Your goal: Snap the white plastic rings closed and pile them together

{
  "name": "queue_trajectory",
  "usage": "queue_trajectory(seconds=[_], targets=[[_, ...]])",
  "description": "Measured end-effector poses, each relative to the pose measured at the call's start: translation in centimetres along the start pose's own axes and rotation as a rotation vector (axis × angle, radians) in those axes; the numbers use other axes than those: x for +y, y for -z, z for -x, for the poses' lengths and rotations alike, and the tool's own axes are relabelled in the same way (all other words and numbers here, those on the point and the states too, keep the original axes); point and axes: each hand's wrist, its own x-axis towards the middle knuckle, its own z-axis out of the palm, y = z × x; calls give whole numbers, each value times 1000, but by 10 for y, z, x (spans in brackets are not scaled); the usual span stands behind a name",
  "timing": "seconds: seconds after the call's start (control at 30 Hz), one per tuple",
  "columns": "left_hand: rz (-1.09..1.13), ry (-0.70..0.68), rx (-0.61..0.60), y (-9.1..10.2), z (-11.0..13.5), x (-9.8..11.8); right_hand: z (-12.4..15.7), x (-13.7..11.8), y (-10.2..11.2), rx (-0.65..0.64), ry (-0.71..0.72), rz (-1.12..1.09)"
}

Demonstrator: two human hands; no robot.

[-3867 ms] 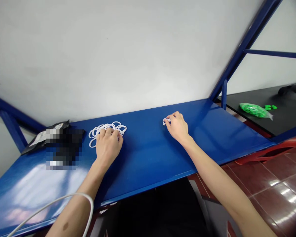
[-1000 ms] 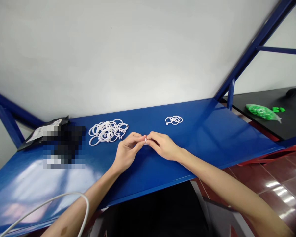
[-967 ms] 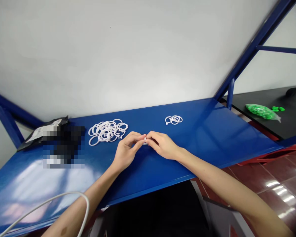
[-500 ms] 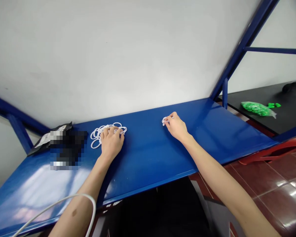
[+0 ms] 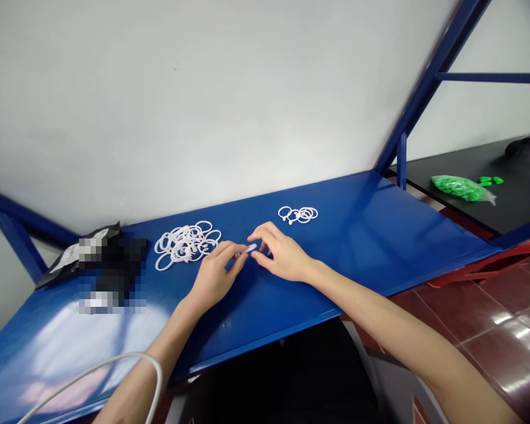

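My left hand [image 5: 214, 275] and my right hand [image 5: 279, 254] meet over the middle of the blue shelf [image 5: 357, 247]. Both pinch one white plastic ring [image 5: 248, 249] between their fingertips. A loose heap of several white rings [image 5: 186, 242] lies just left of my left hand. A small group of several white rings [image 5: 298, 214] lies behind my right hand, near the wall.
A black packet with a white label [image 5: 95, 247], partly blurred, lies at the shelf's left end. A bag of green pieces [image 5: 461, 187] sits on a black surface [image 5: 503, 206] to the right. A white cable [image 5: 92, 371] loops over my left forearm. Blue frame posts [image 5: 428, 88] rise at right.
Half a second ago my left hand was on the ring heap and my right at the small group. Both have since come together at the shelf's middle, pinching one ring.
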Motion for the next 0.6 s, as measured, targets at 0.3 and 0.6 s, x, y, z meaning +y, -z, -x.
queue_trajectory(seconds=[0.3, 0.6], targets=[[554, 376, -68, -6, -1, 10, -4, 2, -1, 35, -103, -286], [693, 407, -11, 1, -4, 7, -2, -2, -3, -33, -188, -437]])
